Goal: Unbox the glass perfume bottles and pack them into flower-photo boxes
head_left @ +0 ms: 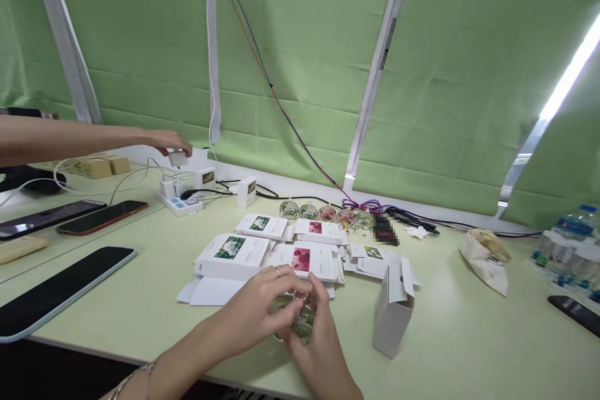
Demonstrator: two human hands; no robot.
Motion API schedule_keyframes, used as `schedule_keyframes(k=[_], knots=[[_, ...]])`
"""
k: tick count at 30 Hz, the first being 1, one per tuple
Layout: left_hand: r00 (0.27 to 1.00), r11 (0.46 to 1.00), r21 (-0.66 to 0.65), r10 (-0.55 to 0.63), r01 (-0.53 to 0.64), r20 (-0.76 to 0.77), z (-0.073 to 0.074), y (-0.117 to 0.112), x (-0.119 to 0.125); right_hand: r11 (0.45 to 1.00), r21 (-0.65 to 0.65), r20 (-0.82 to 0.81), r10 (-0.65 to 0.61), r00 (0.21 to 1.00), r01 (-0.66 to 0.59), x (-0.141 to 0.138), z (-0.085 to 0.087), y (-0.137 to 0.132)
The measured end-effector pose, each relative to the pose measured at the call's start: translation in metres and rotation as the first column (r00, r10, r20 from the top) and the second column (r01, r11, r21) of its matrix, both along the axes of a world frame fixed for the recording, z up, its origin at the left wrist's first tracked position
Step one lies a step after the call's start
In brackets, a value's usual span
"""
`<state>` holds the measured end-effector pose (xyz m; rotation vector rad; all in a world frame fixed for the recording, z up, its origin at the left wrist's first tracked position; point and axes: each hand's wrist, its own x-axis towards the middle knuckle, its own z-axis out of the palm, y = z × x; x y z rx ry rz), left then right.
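Both my hands meet low in the middle of the view over the pale green table. My left hand and my right hand are closed together around a small clear glass bottle with greenish contents. An open white carton stands upright just right of my hands. Flat white cartons with flower prints lie right behind my hands.
A row of small round glass bottles lines the back, beside cables. Another person's hand holds a small white box above a power strip at left. Phones lie at left; a cloth pouch and water bottles at right.
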<state>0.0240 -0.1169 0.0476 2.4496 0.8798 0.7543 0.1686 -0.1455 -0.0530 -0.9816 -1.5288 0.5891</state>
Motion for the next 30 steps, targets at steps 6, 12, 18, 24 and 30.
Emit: schedule_keyframes(k=[6, 12, 18, 24, 30], knots=[[0.971, 0.982, -0.127, 0.161, -0.14, 0.174, -0.015, -0.006, 0.006, 0.966, 0.259, 0.172, -0.045, 0.984, -0.001, -0.002, 0.003, -0.002], [0.936, 0.978, -0.107, 0.202, -0.179, 0.287, -0.032, -0.004, 0.011, 0.976, 0.211, 0.186, 0.006, 0.983, -0.045, 0.001, 0.021, -0.008], [0.937, 0.98, -0.062, 0.198, -0.188, 0.288, -0.032, -0.003, 0.01, 0.978, 0.19, 0.159, 0.06, 0.985, -0.09, 0.004, 0.025, -0.009], [0.931, 0.978, -0.051, 0.209, -0.203, 0.298, -0.039, -0.004, 0.009, 0.985, 0.128, 0.091, 0.103, 0.991, -0.114, 0.003, 0.026, -0.009], [0.926, 0.975, -0.064, 0.22, -0.211, 0.306, -0.047, -0.007, 0.008, 0.985, 0.156, 0.139, 0.053, 0.989, -0.075, 0.001, 0.011, -0.01]])
